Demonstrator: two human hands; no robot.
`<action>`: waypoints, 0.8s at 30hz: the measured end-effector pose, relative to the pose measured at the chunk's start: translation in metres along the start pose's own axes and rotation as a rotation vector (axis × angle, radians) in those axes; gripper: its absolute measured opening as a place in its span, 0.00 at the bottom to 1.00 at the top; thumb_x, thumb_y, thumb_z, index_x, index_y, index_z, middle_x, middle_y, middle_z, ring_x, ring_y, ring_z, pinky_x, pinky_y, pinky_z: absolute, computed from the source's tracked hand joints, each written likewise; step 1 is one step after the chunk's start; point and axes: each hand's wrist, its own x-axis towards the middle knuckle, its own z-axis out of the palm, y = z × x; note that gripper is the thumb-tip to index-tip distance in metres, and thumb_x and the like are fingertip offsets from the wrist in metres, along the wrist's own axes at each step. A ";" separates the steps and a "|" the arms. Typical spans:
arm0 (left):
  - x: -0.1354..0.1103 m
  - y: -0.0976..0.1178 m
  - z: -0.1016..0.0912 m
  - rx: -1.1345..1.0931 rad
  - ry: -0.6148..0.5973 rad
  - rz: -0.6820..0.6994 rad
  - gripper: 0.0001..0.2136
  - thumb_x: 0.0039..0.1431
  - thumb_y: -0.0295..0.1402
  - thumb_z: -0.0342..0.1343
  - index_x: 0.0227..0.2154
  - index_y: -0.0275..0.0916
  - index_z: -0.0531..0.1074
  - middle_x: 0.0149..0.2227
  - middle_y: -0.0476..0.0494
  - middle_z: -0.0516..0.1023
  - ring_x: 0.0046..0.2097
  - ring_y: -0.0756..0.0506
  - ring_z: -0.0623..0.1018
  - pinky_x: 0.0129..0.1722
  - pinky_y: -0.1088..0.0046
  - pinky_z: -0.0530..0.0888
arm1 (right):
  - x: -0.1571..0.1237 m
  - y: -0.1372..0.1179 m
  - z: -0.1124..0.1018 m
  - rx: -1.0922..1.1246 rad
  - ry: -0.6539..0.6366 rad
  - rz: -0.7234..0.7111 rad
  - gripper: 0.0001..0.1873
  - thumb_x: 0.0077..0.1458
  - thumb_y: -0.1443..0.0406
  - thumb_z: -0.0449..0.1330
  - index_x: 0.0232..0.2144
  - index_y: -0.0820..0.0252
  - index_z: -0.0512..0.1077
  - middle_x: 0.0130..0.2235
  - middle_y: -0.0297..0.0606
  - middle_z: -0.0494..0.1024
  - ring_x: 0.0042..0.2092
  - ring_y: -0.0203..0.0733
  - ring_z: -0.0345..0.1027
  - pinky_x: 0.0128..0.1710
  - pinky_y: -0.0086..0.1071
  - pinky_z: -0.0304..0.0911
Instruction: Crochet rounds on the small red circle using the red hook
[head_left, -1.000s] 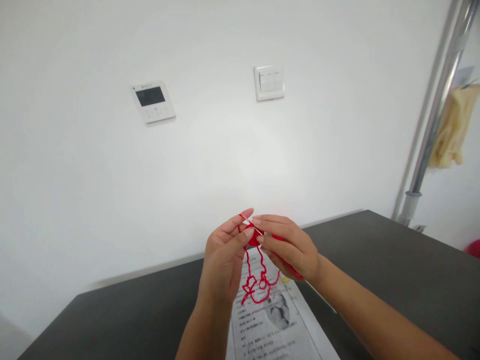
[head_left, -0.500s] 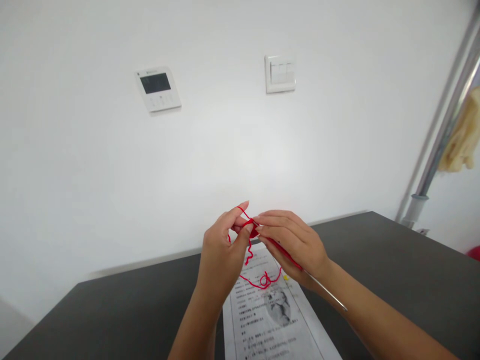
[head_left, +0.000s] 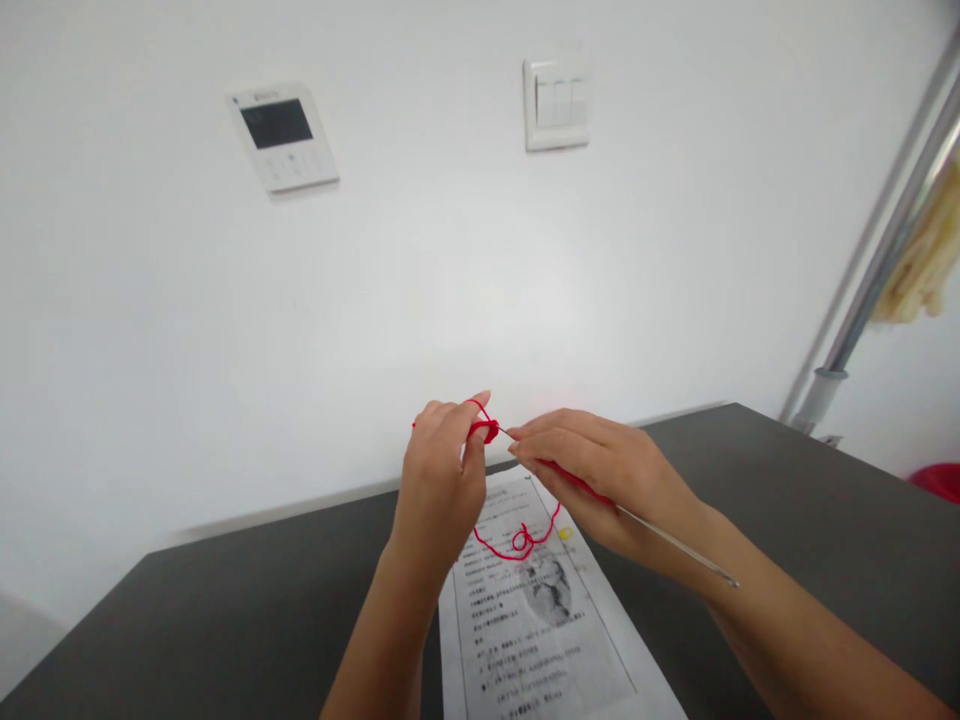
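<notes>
My left hand is raised over the dark table, its fingers pinched on a small piece of red yarn work, with the strand looped over the forefinger. My right hand is closed on a thin metal crochet hook, whose tip meets the yarn work and whose long shaft runs back along my wrist. A loose tail of red yarn hangs down in loops above a printed instruction sheet lying on the table.
A white wall stands behind the table, with a control panel and a light switch. A metal pole rises at the right with a yellowish cloth beside it. Something red sits at the far right edge.
Both hands have shifted slightly left and up, the hook's shaft now sticks out further behind my right hand, and the hanging yarn tail has become shorter. The view has tilted down a little.
</notes>
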 end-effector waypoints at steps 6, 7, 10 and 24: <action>0.002 -0.001 0.004 -0.145 -0.034 -0.118 0.12 0.59 0.23 0.52 0.41 0.35 0.78 0.33 0.43 0.80 0.36 0.44 0.76 0.41 0.64 0.73 | 0.001 0.003 -0.015 0.152 -0.113 0.136 0.10 0.65 0.71 0.54 0.40 0.60 0.75 0.40 0.43 0.83 0.41 0.41 0.78 0.42 0.33 0.72; 0.003 -0.001 0.002 -0.213 -0.058 -0.202 0.12 0.59 0.24 0.53 0.41 0.35 0.79 0.33 0.43 0.80 0.36 0.44 0.77 0.41 0.64 0.72 | 0.001 0.006 -0.015 0.229 -0.089 0.194 0.09 0.64 0.70 0.56 0.39 0.60 0.76 0.40 0.42 0.83 0.41 0.41 0.78 0.42 0.33 0.72; 0.006 -0.001 -0.009 -0.541 -0.179 -0.524 0.11 0.55 0.29 0.59 0.41 0.37 0.80 0.32 0.45 0.81 0.35 0.45 0.78 0.40 0.66 0.73 | 0.001 0.015 -0.008 0.592 0.044 0.431 0.04 0.60 0.68 0.63 0.35 0.59 0.79 0.36 0.39 0.85 0.38 0.40 0.80 0.39 0.31 0.74; 0.010 0.006 -0.026 -1.287 -0.420 -0.813 0.10 0.44 0.30 0.67 0.33 0.37 0.84 0.27 0.45 0.81 0.30 0.48 0.76 0.38 0.69 0.71 | 0.000 0.022 0.010 0.150 0.147 -0.261 0.10 0.64 0.70 0.58 0.46 0.60 0.75 0.47 0.48 0.82 0.50 0.43 0.77 0.48 0.38 0.76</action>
